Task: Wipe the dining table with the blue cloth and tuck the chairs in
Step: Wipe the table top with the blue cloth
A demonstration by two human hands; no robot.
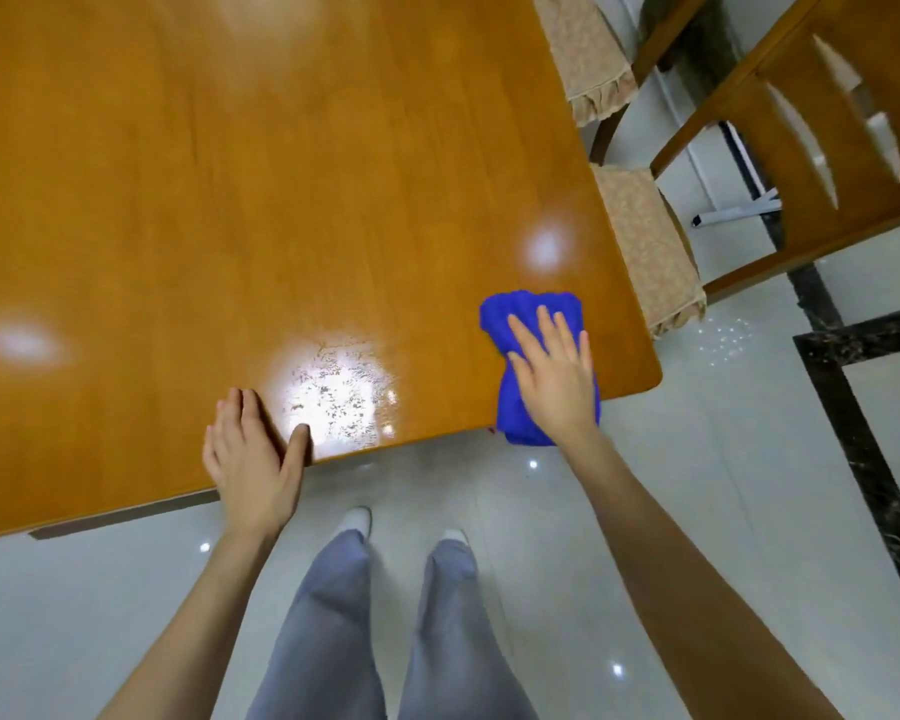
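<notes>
- Head view: the wooden dining table [230, 200] fills most of the frame, glossy with light glare.
- Two chairs [811, 148] stand at its right side, seat cushions partly under the edge.
- Blue cloth [526, 317] lies bunched at the near right corner, overhanging the front edge.
- Right hand [554, 374] presses flat on the cloth, fingers spread, not gripping.
- Left hand [253, 459] rests open on the table edge, holding nothing.

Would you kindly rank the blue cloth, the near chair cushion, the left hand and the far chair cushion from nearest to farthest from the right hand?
1. blue cloth, directly under the right hand.
2. near chair cushion, just past the table's right edge.
3. left hand, flat on the near table edge.
4. far chair cushion, top right.
</notes>
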